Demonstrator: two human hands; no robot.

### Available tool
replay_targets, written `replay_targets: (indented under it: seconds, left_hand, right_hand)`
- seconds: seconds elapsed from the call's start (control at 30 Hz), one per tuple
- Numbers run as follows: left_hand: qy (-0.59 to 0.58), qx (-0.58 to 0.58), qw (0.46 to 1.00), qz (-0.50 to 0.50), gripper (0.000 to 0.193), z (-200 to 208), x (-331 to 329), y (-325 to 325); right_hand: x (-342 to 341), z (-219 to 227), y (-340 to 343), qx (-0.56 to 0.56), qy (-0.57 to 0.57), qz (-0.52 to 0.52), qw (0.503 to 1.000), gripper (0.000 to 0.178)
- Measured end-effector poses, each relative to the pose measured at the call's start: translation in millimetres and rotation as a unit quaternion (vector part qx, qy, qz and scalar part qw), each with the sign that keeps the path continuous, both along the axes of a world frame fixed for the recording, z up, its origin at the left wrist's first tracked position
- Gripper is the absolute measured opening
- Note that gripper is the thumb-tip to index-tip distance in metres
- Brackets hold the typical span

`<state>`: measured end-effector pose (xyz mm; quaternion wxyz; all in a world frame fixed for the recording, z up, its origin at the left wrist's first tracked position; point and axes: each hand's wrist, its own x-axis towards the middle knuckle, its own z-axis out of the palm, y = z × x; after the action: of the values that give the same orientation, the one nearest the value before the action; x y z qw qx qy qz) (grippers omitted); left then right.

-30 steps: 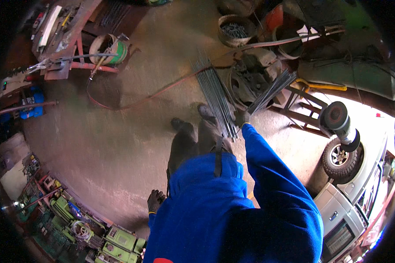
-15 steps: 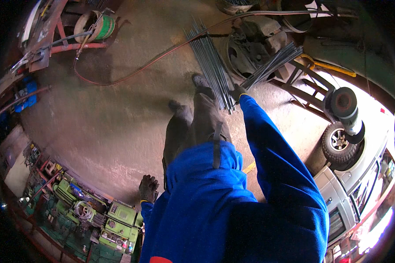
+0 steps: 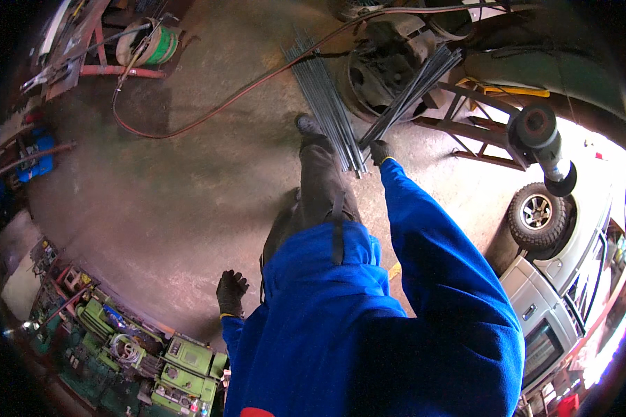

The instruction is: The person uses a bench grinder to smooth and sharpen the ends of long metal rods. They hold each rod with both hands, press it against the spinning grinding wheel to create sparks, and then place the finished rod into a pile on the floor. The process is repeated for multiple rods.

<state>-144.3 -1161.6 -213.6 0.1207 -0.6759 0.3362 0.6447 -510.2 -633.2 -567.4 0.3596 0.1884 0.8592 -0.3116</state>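
Note:
My left hand (image 3: 231,292), in a dark glove, hangs beside my hip over the floor. Its fingers are loosely bent and apart, with nothing in them. My right hand (image 3: 380,151), also gloved, reaches forward at the end of my stretched arm. It is beside the lower end of a slanted bundle of thin metal rods (image 3: 409,95); its fingers are too hidden to show whether they grip a rod. Just left of that hand, another spread of long metal rods (image 3: 327,104) lies on the floor, pointing away from me.
A red hose (image 3: 243,92) crosses the floor ahead. Behind the rods is a dark round container (image 3: 358,76). To the right are a metal frame (image 3: 480,128), an angle grinder (image 3: 542,142), a tire (image 3: 535,217) and a silver vehicle (image 3: 528,306). A green machine (image 3: 188,358) stands lower left.
The view has shifted, and one of my feet is now hidden. The slanted rods' lower end now shows left of my right hand, meeting the other rods. My left hand's fingers are slightly more bent.

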Motion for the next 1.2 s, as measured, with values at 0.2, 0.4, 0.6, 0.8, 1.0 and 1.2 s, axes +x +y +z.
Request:
replay_targets:
  seconds: [0.2,0.4,0.6,0.8,1.0,1.2]
  left_hand:
    - [0.045,-0.042,0.998,-0.011,0.041,-50,75,40]
    - [0.076,0.081,0.991,-0.076,0.032,-111,220,55]
    - [0.055,0.038,0.991,-0.114,0.030,-131,235,78]
    - [0.020,0.016,0.994,-0.104,0.034,-102,102,93]
    - [0.134,-0.049,0.975,-0.170,0.034,-80,-15,144]
    - [0.065,0.014,0.980,-0.190,0.035,-207,-56,303]
  right_hand:
    - [87,44,-18,-0.122,-0.069,-0.129,0.982,0.032]
    - [219,40,37,-0.217,-0.190,0.073,0.955,0.036]
    - [182,124,55,-0.051,-0.159,0.053,0.985,0.033]
    - [105,160,68,0.045,-0.047,0.101,0.993,0.044]
    - [-10,167,81,0.083,0.044,0.152,0.984,0.043]
    - [-122,85,93,0.146,0.128,0.215,0.957,0.039]
